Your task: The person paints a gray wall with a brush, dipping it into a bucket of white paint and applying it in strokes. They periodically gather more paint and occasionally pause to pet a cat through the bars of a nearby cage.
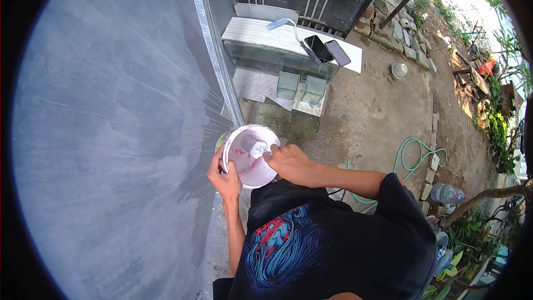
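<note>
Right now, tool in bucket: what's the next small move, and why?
Probably draw the tool up the inner side of the bucket to load it. The right hand has it dipped inside, where pinkish-white material coats the sides; the left hand grips the rim, and the grey wall stands close beside.

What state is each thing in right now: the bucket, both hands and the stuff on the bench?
bucket: lidless, tilted, paint-smeared inside.
left hand: gripping the bucket's rim.
right hand: fingers closed on a small tool inside the bucket.
paint roller: lying on the bench.
two phones: flat, screens dark.
hose: looped on the ground.
</note>
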A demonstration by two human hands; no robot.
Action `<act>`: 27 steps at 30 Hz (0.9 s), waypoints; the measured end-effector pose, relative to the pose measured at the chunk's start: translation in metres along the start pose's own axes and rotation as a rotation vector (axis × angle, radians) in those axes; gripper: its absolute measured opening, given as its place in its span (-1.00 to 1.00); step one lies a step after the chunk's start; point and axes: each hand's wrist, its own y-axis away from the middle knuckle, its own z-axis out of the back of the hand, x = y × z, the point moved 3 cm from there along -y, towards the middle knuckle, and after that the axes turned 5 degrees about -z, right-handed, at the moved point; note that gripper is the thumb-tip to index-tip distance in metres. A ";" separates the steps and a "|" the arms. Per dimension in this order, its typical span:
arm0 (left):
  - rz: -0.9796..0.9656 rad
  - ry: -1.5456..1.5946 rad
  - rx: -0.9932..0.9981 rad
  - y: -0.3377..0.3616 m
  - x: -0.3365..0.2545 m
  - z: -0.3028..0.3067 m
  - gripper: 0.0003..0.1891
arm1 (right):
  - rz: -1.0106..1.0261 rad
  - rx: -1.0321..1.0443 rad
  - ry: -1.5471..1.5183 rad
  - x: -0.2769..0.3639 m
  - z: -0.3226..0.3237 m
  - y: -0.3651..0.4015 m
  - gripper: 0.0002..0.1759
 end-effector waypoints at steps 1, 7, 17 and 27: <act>-0.074 -0.007 -0.002 0.000 -0.005 -0.005 -0.56 | 0.015 0.016 -0.111 -0.002 0.002 0.005 -0.81; -0.234 -0.149 -0.048 0.005 -0.033 0.006 -0.56 | -0.035 0.163 -0.497 -0.003 0.023 -0.001 -0.67; -0.202 0.052 -0.358 0.046 -0.035 0.102 -0.58 | 0.014 -0.120 -0.516 0.053 0.084 0.041 -0.67; -0.378 -0.126 -0.417 0.134 -0.069 0.178 -0.58 | 0.502 -0.131 0.264 0.183 0.063 0.050 -0.52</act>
